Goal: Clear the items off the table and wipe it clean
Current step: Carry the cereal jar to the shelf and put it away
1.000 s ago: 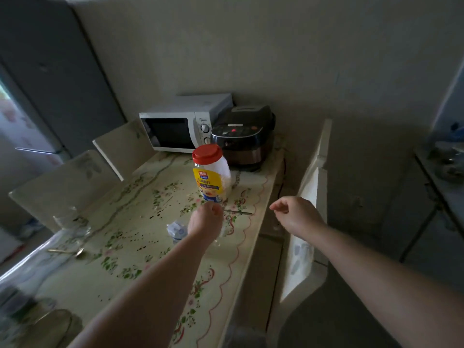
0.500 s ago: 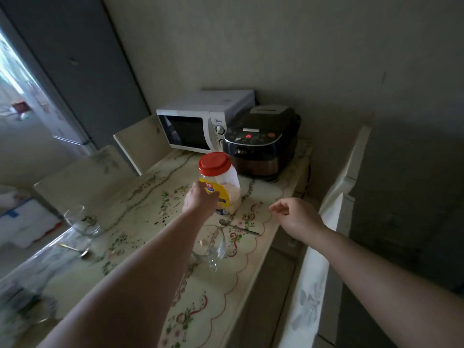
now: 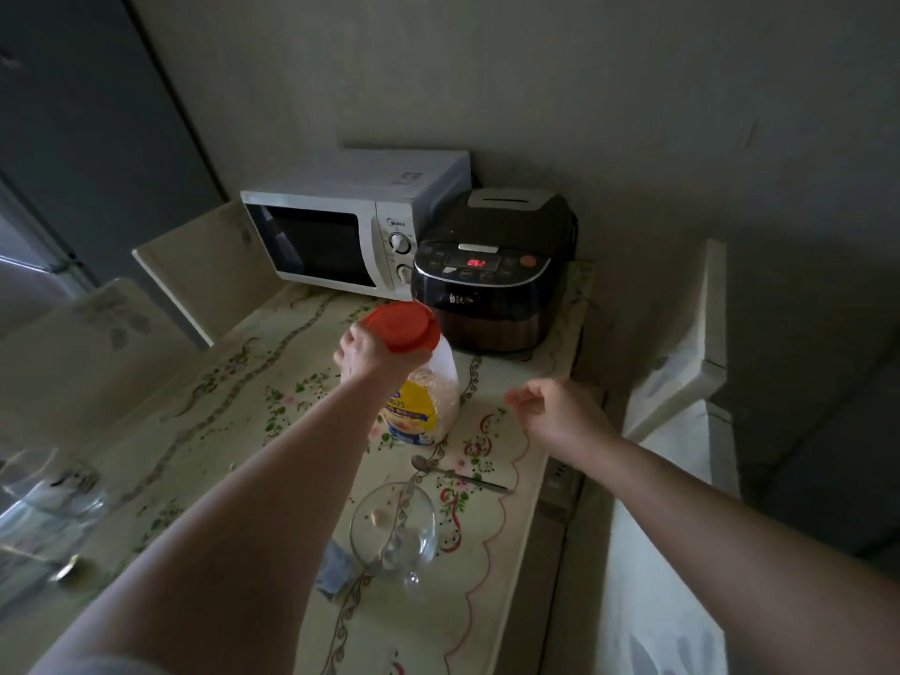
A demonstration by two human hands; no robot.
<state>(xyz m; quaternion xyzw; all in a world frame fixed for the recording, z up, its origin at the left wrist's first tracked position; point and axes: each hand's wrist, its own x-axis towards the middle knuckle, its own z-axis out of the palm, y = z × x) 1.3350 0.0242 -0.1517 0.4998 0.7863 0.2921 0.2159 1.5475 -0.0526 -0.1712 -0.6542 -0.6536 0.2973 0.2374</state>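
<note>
Since 0.5 s ago: left hand (image 3: 365, 355) has shifted from the jar's label up to its neck. It now grips just under the red lid (image 3: 402, 326), fingers curled round the far side.

Oat jar (image 3: 426, 411): clear plastic, yellow label, pale flakes inside. It stands near the right side of the table (image 3: 272, 382), just in front of the rice cooker, roughly upright. Cannot tell whether its base is on the cloth or just off it.

Right hand (image 3: 560, 416): to the right of the jar, apart from it, over the table's right edge. Fingers loosely curled, holding nothing.

Near side of the jar: a metal spoon (image 3: 458, 475) lies flat on the floral cloth. Nearer still is a clear glass bowl (image 3: 392, 523) with a few crumbs inside.

Far end of the table: white microwave (image 3: 331, 236) on the left and a dark rice cooker (image 3: 492, 285) touching or just beside it on the right, red digits lit.

Left edge: pale chair backs (image 3: 209, 265).
</note>
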